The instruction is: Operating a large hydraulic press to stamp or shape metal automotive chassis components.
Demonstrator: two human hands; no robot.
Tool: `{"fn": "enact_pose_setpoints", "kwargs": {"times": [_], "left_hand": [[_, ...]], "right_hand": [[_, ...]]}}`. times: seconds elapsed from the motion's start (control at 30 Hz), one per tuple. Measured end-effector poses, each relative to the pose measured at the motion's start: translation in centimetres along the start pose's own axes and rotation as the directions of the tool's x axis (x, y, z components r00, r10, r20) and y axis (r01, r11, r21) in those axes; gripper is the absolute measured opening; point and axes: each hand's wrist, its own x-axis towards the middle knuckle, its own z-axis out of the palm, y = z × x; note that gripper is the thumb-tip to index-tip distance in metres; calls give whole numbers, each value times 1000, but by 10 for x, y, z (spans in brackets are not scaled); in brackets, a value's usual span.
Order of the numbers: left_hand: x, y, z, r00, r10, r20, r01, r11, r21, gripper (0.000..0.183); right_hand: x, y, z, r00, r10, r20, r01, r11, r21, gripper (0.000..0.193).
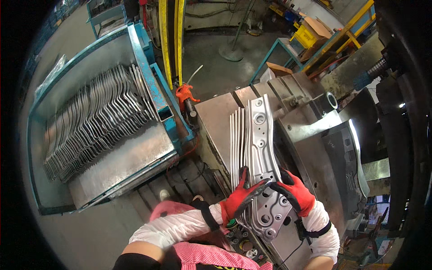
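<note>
A long silver stamped metal part (262, 144) with several round holes lies in front of me, its wide end towards me. More parts of the same kind are nested in a row (236, 130) along its left side. My left hand (243, 198), in a red glove with black fingers, is closed over the left edge near the wide end, thumb reaching across the top. From the other side, my right hand (297, 193), gloved alike, grips the right edge. The thumbs almost meet over the part. Some fingertips are hidden behind the metal.
A blue-framed bin (121, 155) on the left holds a long row of similar metal parts (96, 114). The steel bench (220, 112) has slots, with an orange air gun (185, 93) at its corner. Dark machine tooling (346, 153) stands close on the right. Yellow posts (171, 45) rise behind.
</note>
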Motion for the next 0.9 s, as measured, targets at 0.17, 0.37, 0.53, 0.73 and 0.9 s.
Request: {"fn": "enact_pose_setpoints", "kwargs": {"times": [0.17, 0.37, 0.53, 0.73, 0.9], "left_hand": [[-9, -3, 11, 979, -204, 11, 198, 931, -308, 52], [8, 14, 9, 776, -562, 286, 157, -267, -951, 41], [-5, -12, 29, 752, -618, 229, 211, -103, -972, 38], [14, 52, -30, 762, -469, 447, 329, -314, -890, 47], [9, 69, -45, 854, -427, 296, 172, -305, -937, 39]], "right_hand": [[2, -18, 2, 996, 84, -18, -84, 996, 6, 50], [-8, -27, 2, 997, 13, -70, -18, 998, -64, 59], [-26, -31, 14, 992, -52, -111, 35, 989, -144, 63], [-72, -37, 35, 971, 52, -231, -99, 975, -197, 70], [-110, -54, 52, 968, -155, -198, 100, 960, -262, 70]]}}
